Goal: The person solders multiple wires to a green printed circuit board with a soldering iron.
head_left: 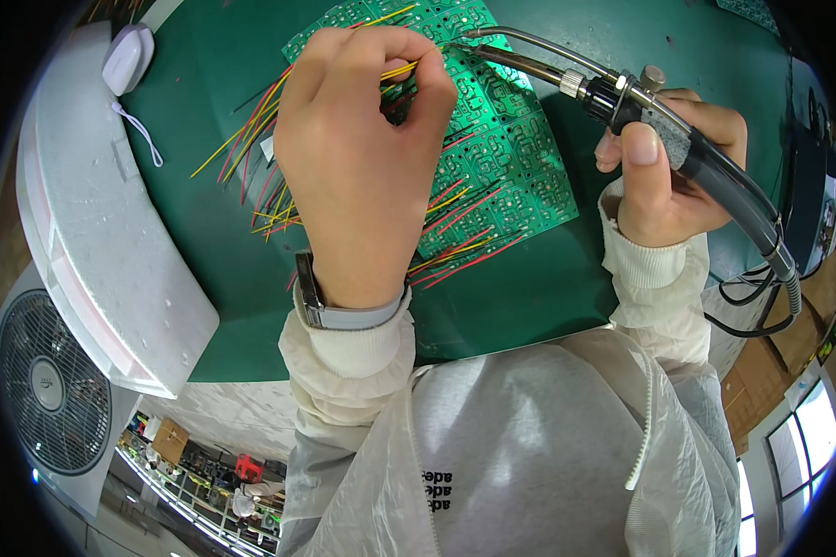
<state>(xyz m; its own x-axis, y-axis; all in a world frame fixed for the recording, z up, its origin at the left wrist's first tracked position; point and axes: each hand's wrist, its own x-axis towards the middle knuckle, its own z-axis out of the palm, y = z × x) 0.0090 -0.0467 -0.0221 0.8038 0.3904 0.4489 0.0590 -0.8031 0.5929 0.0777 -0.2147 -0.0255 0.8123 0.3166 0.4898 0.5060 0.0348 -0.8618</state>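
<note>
Head view, the only one: a green board (543, 176), patterned with repeated small circuits, is laid slantwise on the green mat (529, 288), partly covered by the left hand (358, 139). Red, yellow and dark wires (474, 263) are seen along its lower edge, and more are spread out loosely to the left, beneath and beside that hand. By the left thumb and forefinger, closed in a narrow pinch, at least one yellow wire (401, 71) is held over the upper part of the board; the other fingers are curled behind, and whether anything is gripped by them cannot be told. The iron (607, 98) is held by the right hand (669, 167), thumb and fingers wrapped round its grip; a thin curved tube (543, 43) is carried alongside the shaft. The tip is brought right up to the pinched wire's end; whether contact is made cannot be told. The step in hand is judged to be the soldering of a wire to a pad. For the next move, the wire would need to be kept steady on its pad while heat is applied, and not released until the joint is set; neighbouring joints could be touched by a slip.
</note>
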